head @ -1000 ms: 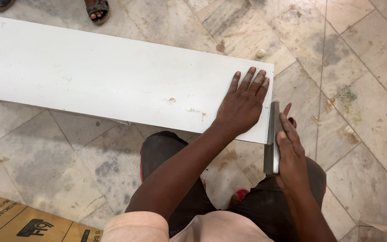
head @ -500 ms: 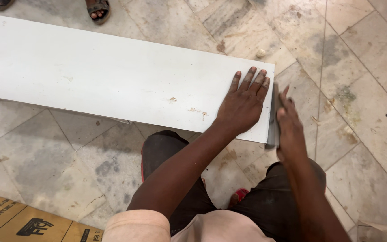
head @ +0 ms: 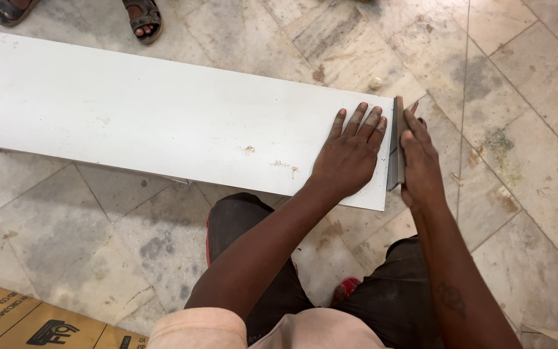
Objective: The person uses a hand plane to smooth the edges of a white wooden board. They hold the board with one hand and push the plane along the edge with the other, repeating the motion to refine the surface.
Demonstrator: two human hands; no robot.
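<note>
- Nearest the camera, the person crouches on a pale stone tile floor (head: 518, 77), dark shorts and knees below the arms; a brown cardboard sheet (head: 27, 320) lies at the lower left, well apart from the work.
- The landmark is the long white board (head: 150, 116). Its long axis runs left to right across the view, tilting slightly down toward the right, and its right end stops between the two hands.
- The left hand (head: 350, 155) lies palm down on top of the board, just inside that right end, fingers spread and flat, pointing away from the person. It pinches nothing; it looks to be pressing the board down.
- The right hand (head: 420, 161) sits just off the board's right end, closed round a flat dark metal blade (head: 395, 145), fingers along its outer face. Whether the thumb is clamped behind it I cannot tell.
- The blade stands on edge against the board's end face, its long axis crossing the board's, running from near edge to far edge. The right hand is the nearer to that end face; the left is on the board beside it.
- A small pale chip (head: 375, 83) lies on the floor just past the board's far corner.
- Farthest off, beyond the board's far long edge at the upper left, another person's sandalled feet (head: 142, 18) stand on the tiles.
</note>
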